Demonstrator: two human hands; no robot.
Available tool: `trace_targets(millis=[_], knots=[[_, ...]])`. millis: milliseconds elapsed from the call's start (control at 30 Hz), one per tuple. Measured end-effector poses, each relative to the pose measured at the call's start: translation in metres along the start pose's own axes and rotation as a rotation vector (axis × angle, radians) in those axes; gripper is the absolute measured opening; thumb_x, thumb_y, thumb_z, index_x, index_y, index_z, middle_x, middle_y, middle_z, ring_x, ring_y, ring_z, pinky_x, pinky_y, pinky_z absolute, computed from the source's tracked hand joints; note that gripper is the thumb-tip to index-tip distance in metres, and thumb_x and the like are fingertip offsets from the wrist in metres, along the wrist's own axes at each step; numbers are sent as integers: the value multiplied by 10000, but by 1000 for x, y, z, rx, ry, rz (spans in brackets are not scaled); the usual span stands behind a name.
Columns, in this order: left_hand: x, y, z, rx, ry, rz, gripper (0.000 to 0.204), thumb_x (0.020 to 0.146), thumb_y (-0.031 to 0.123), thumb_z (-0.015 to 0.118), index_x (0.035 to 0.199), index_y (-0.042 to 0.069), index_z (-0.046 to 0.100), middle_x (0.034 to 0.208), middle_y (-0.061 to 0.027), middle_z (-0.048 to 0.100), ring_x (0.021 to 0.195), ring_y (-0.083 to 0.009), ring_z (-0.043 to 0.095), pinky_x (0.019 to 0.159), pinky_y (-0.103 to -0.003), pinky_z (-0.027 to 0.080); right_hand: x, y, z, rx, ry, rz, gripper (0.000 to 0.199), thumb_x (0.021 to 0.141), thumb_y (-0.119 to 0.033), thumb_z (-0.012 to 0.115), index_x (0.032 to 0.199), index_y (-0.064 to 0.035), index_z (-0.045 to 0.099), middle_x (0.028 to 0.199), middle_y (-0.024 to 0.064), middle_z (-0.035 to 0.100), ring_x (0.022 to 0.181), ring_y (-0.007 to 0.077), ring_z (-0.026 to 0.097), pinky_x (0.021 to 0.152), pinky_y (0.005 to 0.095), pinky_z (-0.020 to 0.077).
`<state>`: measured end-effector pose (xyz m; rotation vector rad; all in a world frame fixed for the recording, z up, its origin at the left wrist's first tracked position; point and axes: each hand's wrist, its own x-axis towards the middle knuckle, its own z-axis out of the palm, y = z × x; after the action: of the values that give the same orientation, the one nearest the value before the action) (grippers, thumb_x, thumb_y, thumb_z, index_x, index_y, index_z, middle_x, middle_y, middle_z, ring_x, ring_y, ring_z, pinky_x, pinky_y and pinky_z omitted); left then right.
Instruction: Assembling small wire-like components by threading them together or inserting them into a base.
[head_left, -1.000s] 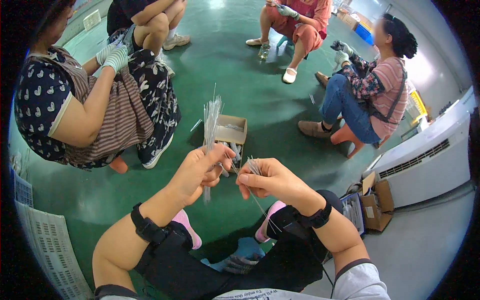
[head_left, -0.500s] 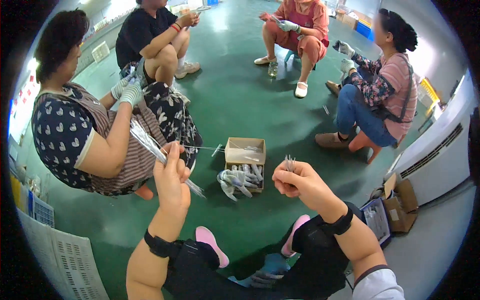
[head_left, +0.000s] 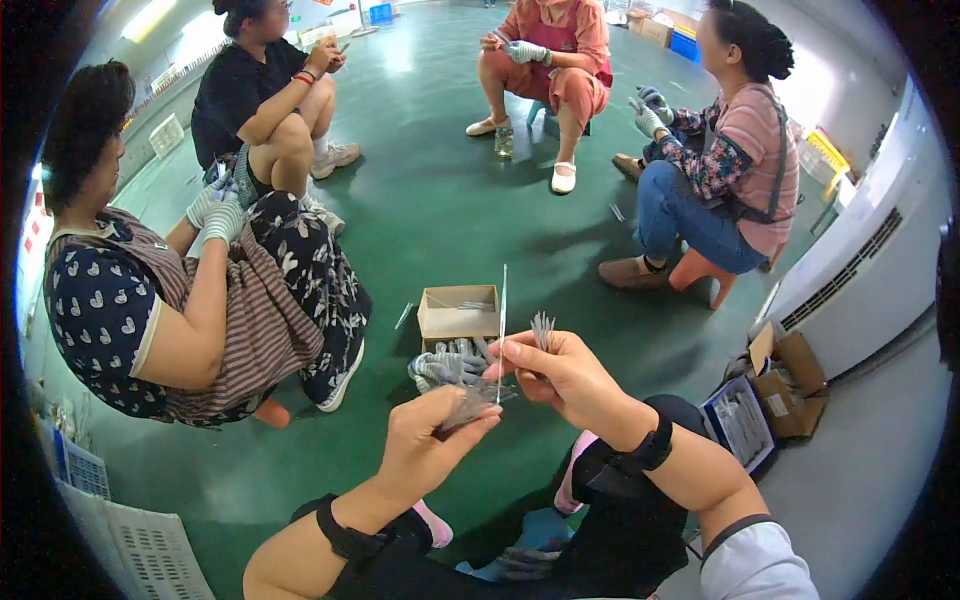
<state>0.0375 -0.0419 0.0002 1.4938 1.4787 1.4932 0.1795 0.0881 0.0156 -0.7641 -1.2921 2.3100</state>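
2 bare hands (head_left: 568, 378) hold thin strands (head_left: 543, 332) near an open box (head_left: 440, 322).

A glossy green floor (head_left: 440, 190) spreads beneath a bright strip light (head_left: 149, 18) and pale wall (head_left: 852, 62).

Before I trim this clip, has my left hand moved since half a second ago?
Yes: against the cardboard box on the floor, your left hand has moved rightward and down the picture, toward you.

A metallic sheen is shown by the wires (head_left: 467, 406), matt card by the box (head_left: 450, 325), a smooth gloss by the floor (head_left: 440, 210).
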Motion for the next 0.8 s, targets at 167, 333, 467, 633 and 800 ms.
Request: trace_targets(millis=[167,333,467,633,800], knots=[[2,5,-4,-23,-210,-6,103,744,32,669,845,26,651,722,-14,598,565,-61,482,488,-205,356,2,2,-3,-10,14,-30,211,871,-193,555,952,-5,602,763,58,627,475,34,359,422,184,244],[1,7,-16,-348,-56,-220,90,767,48,655,855,30,643,752,-8,612,558,-39,468,477,-184,340,-3,4,5,-212,-21,-132,183,856,-168,564,906,0,616,695,38,607,493,25,387,444,185,270],[10,1,-23,-591,166,-324,125,807,101,628,894,13,612,755,-33,602,508,-21,395,448,-171,281,-7,6,8,-549,-148,-151,165,846,-150,561,826,5,612,629,9,581,561,33,460,509,200,345],[12,-2,-23,-525,228,-373,155,807,135,641,898,13,612,711,3,571,499,-6,363,438,-175,250,-4,10,9,-626,-228,-125,188,841,-166,562,740,-8,582,591,-6,552,580,44,472,527,225,370],[13,-2,-25,-460,216,-355,81,814,83,616,857,16,597,667,13,528,464,-16,340,413,-180,236,-3,9,11,-653,-206,-124,180,834,-157,560,738,-6,576,579,-6,543,562,47,472,510,227,371]])
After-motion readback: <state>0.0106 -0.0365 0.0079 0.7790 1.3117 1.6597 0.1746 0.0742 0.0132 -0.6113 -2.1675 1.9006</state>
